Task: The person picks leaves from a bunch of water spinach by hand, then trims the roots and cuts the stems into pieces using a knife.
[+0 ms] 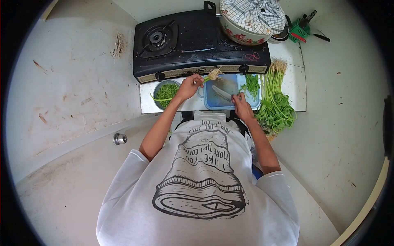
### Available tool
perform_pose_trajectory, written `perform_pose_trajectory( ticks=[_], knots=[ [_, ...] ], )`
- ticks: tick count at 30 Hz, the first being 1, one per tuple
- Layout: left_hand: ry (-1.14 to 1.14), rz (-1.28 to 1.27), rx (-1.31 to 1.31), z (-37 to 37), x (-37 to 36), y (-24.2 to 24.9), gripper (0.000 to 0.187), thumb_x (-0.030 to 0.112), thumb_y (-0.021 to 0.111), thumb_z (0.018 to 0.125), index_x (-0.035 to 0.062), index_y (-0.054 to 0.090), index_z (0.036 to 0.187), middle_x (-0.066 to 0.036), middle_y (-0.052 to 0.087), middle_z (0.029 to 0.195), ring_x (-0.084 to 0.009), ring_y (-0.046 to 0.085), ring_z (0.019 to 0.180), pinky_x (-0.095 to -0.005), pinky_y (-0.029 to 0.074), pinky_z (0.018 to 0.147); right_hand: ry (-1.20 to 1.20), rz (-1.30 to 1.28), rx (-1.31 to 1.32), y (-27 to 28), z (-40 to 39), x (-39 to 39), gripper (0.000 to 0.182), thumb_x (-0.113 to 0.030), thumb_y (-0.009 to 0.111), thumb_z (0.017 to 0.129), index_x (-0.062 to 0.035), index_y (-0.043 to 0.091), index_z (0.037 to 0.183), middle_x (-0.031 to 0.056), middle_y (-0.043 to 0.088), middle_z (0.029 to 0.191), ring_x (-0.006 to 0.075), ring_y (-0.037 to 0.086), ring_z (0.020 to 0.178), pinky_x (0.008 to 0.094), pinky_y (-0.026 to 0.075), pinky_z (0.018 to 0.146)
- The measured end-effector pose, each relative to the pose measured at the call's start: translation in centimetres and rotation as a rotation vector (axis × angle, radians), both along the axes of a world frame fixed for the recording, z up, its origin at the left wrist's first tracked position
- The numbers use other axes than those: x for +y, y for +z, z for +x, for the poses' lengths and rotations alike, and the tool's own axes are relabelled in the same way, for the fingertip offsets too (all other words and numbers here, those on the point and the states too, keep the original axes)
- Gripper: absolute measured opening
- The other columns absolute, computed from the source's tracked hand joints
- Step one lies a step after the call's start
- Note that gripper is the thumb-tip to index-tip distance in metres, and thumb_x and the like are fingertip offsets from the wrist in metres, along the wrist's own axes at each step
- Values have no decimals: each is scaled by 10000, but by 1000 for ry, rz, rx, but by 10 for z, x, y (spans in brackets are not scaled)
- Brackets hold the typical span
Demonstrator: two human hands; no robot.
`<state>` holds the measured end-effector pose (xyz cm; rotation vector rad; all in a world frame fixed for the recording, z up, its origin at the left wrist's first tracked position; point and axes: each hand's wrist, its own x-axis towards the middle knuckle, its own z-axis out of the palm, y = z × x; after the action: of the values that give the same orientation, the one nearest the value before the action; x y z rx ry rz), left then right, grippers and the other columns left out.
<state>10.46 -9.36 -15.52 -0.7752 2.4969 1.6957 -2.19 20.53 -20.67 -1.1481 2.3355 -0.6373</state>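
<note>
So the root end [213,74] of a green stalk is pinched in the left hand [189,87], lifted just above the left edge of the blue cutting board [221,104], right in front of the stove [197,45]. Fingers there are curled fairly tight round the stem, tuft of pale roots sticking out to the right. The right hand [243,107] sits at the board's near right corner, closed round the handle of a knife [221,93] whose blade lies slanted across the board.

Looks to me like the trimming step: roots just cut off or about to be, then cut greens go in the round bowl [166,93] at the left end of the counter, which already has chopped green in it. Next move probably calls for dropping that root bit somewhere and grabbing a fresh stalk from the big bundle of greens [276,104] lying along the right edge of the counter, roots pointing at the wall. A few loose stalks [251,85] rest on the board's far right corner.

On the stove's right burner there's a floral pot [246,30] with a checked cloth over it.
</note>
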Motion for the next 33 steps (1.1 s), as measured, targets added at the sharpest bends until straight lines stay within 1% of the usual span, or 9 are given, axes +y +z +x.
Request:
perform_pose_trajectory(
  ticks=[5, 8, 11, 14, 17, 20, 25, 31, 33],
  knots=[
    [17, 25, 12, 7, 3, -6, 189, 230, 614, 1047, 58, 691, 1066, -33, 745, 877, -118, 615, 814, -304, 479, 779, 175, -40, -64, 9, 18, 8, 235, -78, 562, 1004, -135, 572, 1231, 170, 500, 1148, 467, 660, 875, 568, 544, 766],
    [48, 53, -15, 12, 5, -6, 204, 240, 626, 1031, 61, 715, 1067, -60, 770, 888, -155, 646, 806, -340, 496, 800, 75, -240, -68, 4, 18, 7, 220, -119, 554, 1027, -133, 586, 1244, 177, 516, 1135, 468, 663, 885, 559, 548, 765],
    [69, 57, -18, 19, 6, -5, 199, 234, 626, 1029, 63, 715, 1077, -62, 773, 892, -148, 646, 781, -332, 496, 785, -131, -167, 56, 5, 5, -7, 194, -150, 517, 1056, -119, 588, 1234, 185, 528, 1136, 475, 661, 889, 559, 549, 767],
    [61, 15, 7, 26, 6, -10, 183, 194, 607, 1038, 48, 689, 1112, -23, 750, 880, -86, 549, 715, -288, 457, 697, -165, -123, 97, 1, -12, -19, 220, -162, 503, 1072, -113, 583, 1271, 198, 540, 1136, 481, 647, 908, 548, 549, 766],
    [73, 7, -46, 29, 8, 0, 183, 170, 608, 1026, 43, 688, 1131, -32, 756, 889, -94, 549, 691, -290, 463, 679, -155, -145, 139, -7, -16, -23, 218, -148, 520, 1061, -115, 597, 1262, 198, 543, 1141, 470, 658, 873, 537, 560, 746],
    [81, -24, -43, 31, 7, 1, 197, 209, 624, 1015, 55, 706, 1107, -80, 777, 903, -150, 651, 732, -344, 510, 717, -119, -155, 124, -9, -12, -21, 214, -135, 531, 1052, -118, 611, 1249, 189, 553, 1128, 463, 662, 870, 533, 563, 741],
    [88, -66, 29, 33, 9, -9, 195, 185, 608, 1017, 42, 701, 1112, -103, 766, 927, -209, 675, 764, -355, 515, 732, -27, -153, 96, -7, 9, 0, 205, -125, 552, 1026, -121, 608, 1222, 168, 559, 1098, 467, 671, 824, 571, 550, 731],
    [70, -155, 76, 30, 14, -8, 261, 210, 630, 1021, 14, 706, 1175, -173, 721, 1000, -326, 693, 882, -408, 526, 806, 155, -168, -66, 1, 32, 29, 224, -99, 609, 1000, -92, 686, 1210, 123, 597, 1077, 379, 675, 876, 473, 553, 758],
    [49, -201, 72, 31, 15, -8, 286, 216, 645, 1018, 6, 708, 1202, -195, 698, 1038, -353, 687, 930, -421, 524, 835, 106, -207, -102, 5, 41, 32, 211, -91, 625, 992, -69, 711, 1183, 128, 622, 1060, 357, 678, 905, 438, 547, 785]
  ],
)
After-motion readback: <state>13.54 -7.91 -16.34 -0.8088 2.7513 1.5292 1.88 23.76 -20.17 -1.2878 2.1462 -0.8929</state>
